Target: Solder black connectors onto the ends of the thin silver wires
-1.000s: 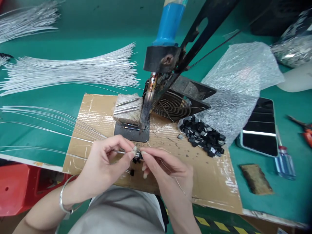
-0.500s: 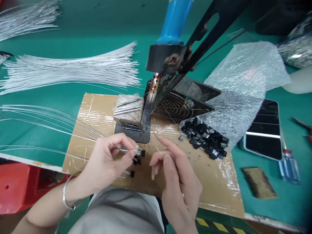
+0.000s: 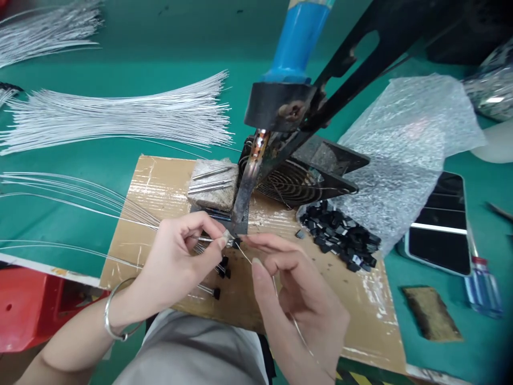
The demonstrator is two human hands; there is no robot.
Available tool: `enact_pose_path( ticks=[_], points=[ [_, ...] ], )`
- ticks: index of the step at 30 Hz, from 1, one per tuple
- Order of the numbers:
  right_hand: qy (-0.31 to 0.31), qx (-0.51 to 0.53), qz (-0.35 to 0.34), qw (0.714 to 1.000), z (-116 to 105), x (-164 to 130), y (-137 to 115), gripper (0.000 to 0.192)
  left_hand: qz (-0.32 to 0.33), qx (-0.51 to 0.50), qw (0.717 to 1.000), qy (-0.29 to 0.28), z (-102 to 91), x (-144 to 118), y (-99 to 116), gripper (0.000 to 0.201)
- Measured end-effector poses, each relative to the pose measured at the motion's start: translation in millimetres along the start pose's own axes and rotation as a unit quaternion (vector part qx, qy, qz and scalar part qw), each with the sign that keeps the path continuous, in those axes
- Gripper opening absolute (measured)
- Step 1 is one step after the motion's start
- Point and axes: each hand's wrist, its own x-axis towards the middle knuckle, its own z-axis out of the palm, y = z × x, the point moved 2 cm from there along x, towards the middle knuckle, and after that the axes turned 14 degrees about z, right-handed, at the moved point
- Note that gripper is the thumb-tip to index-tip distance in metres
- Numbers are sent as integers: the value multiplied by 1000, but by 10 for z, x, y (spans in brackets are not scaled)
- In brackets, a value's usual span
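My left hand (image 3: 180,262) is closed, thumb and forefinger pinching a thin white wire with a pale, rough bit at the fingertips. A small black connector (image 3: 235,242) sits at that wire's end, just below the tip of the fixed soldering iron (image 3: 248,182). Between the thumb and fingers of my right hand (image 3: 300,299) runs a thin strand of solder wire (image 3: 245,255), its end reaching up to the connector. Whether it touches the iron tip I cannot tell. More wires with black ends (image 3: 216,292) lie under my left hand.
A blue-handled iron hangs from a black stand (image 3: 344,69) over the cardboard (image 3: 360,315). Beside it are a fan (image 3: 288,182), a block with metal pins (image 3: 214,184), loose black connectors (image 3: 340,235) and a phone (image 3: 436,230). White wires (image 3: 120,115) lie at left.
My right hand has moved toward my left, bringing the solder wire to the connector. My left hand has lifted slightly, with the connector nearer the iron tip. The view has shifted slightly.
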Motion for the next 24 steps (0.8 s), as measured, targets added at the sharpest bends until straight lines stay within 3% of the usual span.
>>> enact_pose_path(
  ticks=[8, 24],
  points=[
    [7, 45, 49, 998, 63, 26, -55, 21, -1, 0, 1000, 10, 0, 59, 3, 10],
    [5, 66, 69, 995, 76, 84, -68, 21, 1, -4, 1000, 2, -26, 79, 41, 8]
  ],
)
